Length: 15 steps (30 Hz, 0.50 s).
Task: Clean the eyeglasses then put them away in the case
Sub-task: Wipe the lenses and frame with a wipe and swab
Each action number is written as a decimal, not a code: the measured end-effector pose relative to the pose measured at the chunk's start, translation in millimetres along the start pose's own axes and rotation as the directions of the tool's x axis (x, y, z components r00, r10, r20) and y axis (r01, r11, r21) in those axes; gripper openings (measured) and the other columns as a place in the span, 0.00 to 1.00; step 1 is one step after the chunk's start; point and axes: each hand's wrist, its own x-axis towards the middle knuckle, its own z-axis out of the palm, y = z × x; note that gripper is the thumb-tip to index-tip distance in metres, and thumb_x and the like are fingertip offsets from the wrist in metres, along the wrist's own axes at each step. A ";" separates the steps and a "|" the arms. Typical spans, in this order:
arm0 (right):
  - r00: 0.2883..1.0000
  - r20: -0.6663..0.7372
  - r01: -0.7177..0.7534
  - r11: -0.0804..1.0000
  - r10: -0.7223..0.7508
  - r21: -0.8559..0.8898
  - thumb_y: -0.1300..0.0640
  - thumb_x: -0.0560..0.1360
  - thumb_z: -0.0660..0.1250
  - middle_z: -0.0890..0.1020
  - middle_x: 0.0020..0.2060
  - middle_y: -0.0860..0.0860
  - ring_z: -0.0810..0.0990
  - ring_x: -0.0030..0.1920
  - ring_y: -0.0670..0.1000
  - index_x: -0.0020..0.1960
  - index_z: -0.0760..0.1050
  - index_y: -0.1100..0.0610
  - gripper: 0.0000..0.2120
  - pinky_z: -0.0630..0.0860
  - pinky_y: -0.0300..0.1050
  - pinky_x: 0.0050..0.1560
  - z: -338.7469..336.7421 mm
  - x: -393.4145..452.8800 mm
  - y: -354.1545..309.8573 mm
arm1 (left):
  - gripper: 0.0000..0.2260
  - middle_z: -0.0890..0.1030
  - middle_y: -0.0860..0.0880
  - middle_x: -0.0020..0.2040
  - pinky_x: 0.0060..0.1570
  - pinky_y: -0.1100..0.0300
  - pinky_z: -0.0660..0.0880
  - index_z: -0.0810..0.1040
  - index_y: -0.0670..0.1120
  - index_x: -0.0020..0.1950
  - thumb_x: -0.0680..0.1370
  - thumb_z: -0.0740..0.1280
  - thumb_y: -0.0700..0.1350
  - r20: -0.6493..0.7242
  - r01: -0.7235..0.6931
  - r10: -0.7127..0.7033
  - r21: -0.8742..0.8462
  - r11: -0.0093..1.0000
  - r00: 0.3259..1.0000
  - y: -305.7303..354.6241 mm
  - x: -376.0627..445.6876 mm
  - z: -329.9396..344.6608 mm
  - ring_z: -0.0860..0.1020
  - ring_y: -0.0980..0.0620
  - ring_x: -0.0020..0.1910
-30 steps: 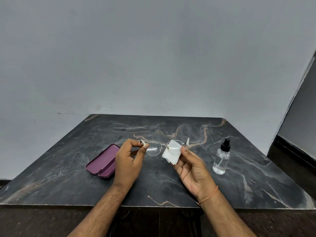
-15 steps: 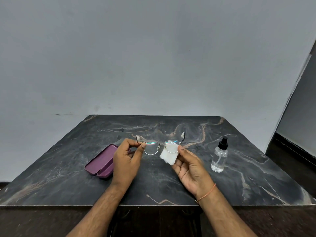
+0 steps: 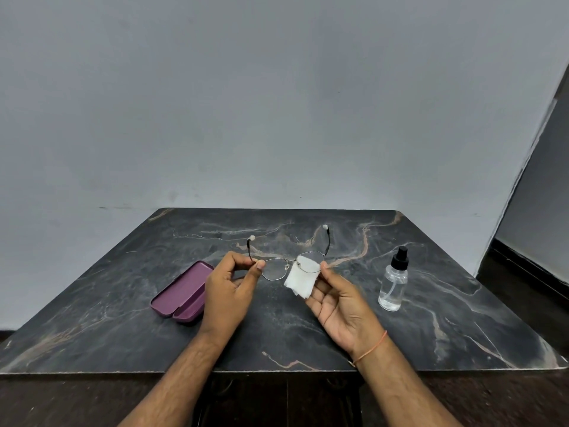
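Your left hand (image 3: 229, 295) sits just left of frame centre, thumb and forefinger pinched shut on the left corner of the eyeglasses (image 3: 288, 266) where the temple meets the rim. The other fingers curl loosely into the palm.

Your right hand (image 3: 341, 306) is just right of centre, palm up and mostly open. Its thumb tip presses a small white cloth (image 3: 300, 280) against the right lens; the fingers run behind the cloth, so you have the lens sandwiched between cloth and thumb. The lower part of the cloth hangs free below the rim. A thin orange thread band (image 3: 371, 348) circles that wrist.

The glasses are held up off the table (image 3: 446, 334), mid-frame, lenses facing you and both temples unfolded, pointing away toward the wall. White tips show on both temple ends. The left lens is bare, the right one half covered by cloth.

The case (image 3: 181, 292) is maroon, lying open on the table at centre-left, just beside your left wrist, not touching the glasses. The clear spray bottle (image 3: 393, 283) with its black nozzle stands upright at centre-right, near your right hand but apart from it.

The table top is dark marble with pale veins, with a plain grey wall behind it.
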 end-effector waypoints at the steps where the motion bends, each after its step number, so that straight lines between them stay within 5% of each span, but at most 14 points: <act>1: 1.000 0.000 0.006 1.000 -0.006 0.003 0.61 0.75 0.74 0.86 0.59 0.67 0.88 0.58 0.62 0.54 0.87 0.68 0.12 0.87 0.55 0.47 0.3 -0.2 -0.2 | 0.07 0.88 0.59 0.46 0.46 0.74 0.78 0.83 0.50 0.47 0.79 0.76 0.52 -0.002 0.007 -0.007 -0.005 1.000 1.000 -0.7 0.4 -0.1 0.85 0.62 0.47; 6: 0.992 -0.085 0.100 0.995 -0.097 0.028 0.65 0.72 0.74 0.89 0.54 0.64 0.91 0.51 0.57 0.64 0.80 0.69 0.20 0.88 0.50 0.44 -2.3 3.4 -0.5 | 0.05 0.88 0.59 0.46 0.47 0.72 0.78 0.83 0.54 0.46 0.79 0.77 0.52 0.001 -0.002 0.002 0.001 1.000 1.000 1.0 0.2 -0.5 0.85 0.61 0.47; 15: 1.000 -0.030 -0.004 1.000 0.004 0.002 0.60 0.76 0.72 0.85 0.62 0.67 0.88 0.60 0.63 0.65 0.80 0.67 0.19 0.88 0.57 0.52 1.1 -0.8 -1.7 | 0.06 0.87 0.56 0.45 0.48 0.65 0.81 0.83 0.51 0.46 0.79 0.78 0.49 0.046 0.039 -0.040 0.026 0.999 0.998 1.3 0.2 0.6 0.86 0.55 0.47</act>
